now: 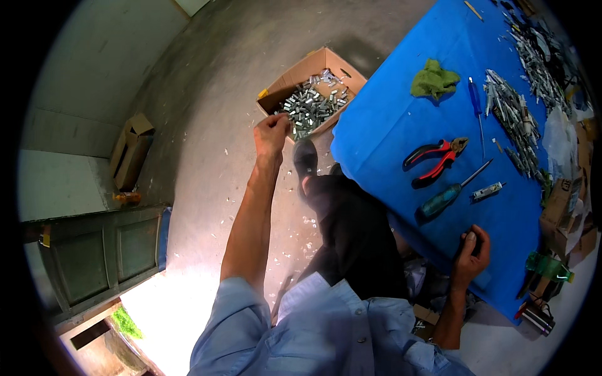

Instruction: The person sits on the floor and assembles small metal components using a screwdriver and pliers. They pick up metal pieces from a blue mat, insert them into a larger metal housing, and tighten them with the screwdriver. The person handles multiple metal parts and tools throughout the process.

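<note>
My left hand (272, 134) is stretched forward over the near left edge of an open cardboard box (271, 100) on the floor. Its fingers are pinched together, and whatever they may hold is hidden. Inside the box lies a heap of small silvery metal pieces (308, 108). My right hand (471, 255) is at the near edge of the blue-covered table (382, 125), thumb and fingers curled in; I cannot make out anything between them. Nearest to it on the cloth are a screwdriver (439, 202) with a teal handle and a small whitish cylinder (487, 191) with a metal tip.
Red-and-black pliers (436, 161), a blue screwdriver (475, 100) and a green cloth (434, 80) lie farther up the table. Piles of slim metal parts (511, 116) cover its right side. A green bottle (549, 267) is at the right. Another carton (132, 152) stands by the left wall.
</note>
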The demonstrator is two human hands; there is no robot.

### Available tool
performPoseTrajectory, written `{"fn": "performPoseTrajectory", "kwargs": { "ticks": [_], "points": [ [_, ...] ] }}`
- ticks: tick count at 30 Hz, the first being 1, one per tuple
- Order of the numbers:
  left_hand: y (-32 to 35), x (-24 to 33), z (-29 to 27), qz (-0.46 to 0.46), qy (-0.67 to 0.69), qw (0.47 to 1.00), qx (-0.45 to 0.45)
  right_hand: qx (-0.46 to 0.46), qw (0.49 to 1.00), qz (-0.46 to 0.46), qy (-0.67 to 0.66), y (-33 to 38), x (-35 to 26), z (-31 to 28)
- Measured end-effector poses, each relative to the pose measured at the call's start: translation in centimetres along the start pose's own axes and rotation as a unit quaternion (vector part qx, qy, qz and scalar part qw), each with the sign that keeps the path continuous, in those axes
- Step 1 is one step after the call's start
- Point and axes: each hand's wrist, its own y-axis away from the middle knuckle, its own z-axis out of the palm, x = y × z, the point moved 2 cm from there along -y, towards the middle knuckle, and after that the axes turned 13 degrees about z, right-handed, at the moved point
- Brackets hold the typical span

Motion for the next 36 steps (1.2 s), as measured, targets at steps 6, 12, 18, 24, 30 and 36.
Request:
{"fn": "performPoseTrajectory", "kwargs": {
  "ticks": [6,12,18,24,30,36],
  "points": [
    [7.2,-4.3,-3.1,-0.113,0.04,0.992,0.045,0.023,1.0,0.002,0.011,0.3,-0.6,0.4],
    [18.3,-9.1,-8.5,-0.228,0.011,0.97,0.082,0.022,0.999,-0.007,0.022,0.1,-0.5,0.5],
    [26.6,-12.2,-11.6,-0.31,0.044,0.943,0.116,0.028,0.999,-0.005,0.047,0.2,-0.8,0.6],
    [26.4,-9.6,-10.3,-0.304,0.039,0.947,0.095,0.024,0.997,-0.018,0.065,0.3,-0.7,0.6],
    [20.2,-5.2,-9.2,-0.216,0.047,0.974,0.057,0.048,0.998,-0.03,0.042,0.2,-1.1,1.0],
    [16.1,3.5,-6.2,-0.088,0.045,0.995,0.011,0.051,0.998,-0.034,0.027,0.0,-3.5,1.1]
  ]
}}
